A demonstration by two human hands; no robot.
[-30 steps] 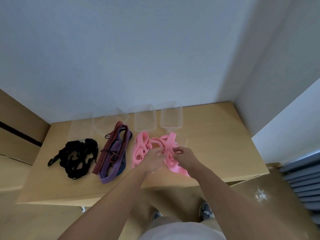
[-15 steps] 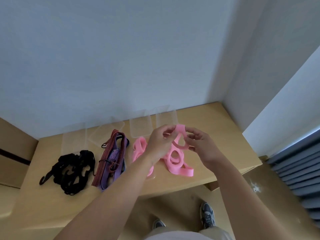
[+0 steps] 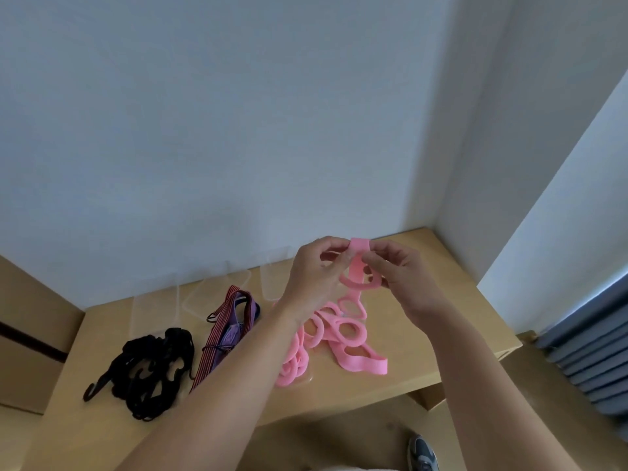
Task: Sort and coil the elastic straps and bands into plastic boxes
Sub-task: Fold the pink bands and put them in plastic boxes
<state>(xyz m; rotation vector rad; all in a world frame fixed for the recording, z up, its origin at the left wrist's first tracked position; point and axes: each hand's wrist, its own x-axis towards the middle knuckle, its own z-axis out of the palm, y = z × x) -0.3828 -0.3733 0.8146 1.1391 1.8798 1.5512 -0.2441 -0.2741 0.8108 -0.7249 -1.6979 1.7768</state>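
Pale grey walls meet in a corner behind a light wooden table (image 3: 475, 317). On it lies a heap of pink bands (image 3: 343, 334). Both hands are up above that heap. The left hand (image 3: 312, 273) and the right hand (image 3: 397, 270) each pinch the top of one pink band (image 3: 357, 266) between thumb and fingertips, close together. The band hangs down from them in a loop, and its low end seems to run into the heap, so it may be caught there.

To the left of the pink heap sits a bunch of red striped and purple straps (image 3: 227, 328). Further left is a tangle of black straps (image 3: 153, 365) with a hook at the near end. Behind the heap and off to its left stand clear plastic boxes (image 3: 154, 307). They look empty, though they are see-through and hard to read.

I think the step now is to free this one band and roll it up. To do it well, lift slowly and watch the heap. If other bands rise with it, shake gently or hold them down. Do not tug, as stretchy bands snap back. Then keep the band flat, not twisted, wind it into a neat ring, hold the ring tight so it does not spring open, and set it in a box.
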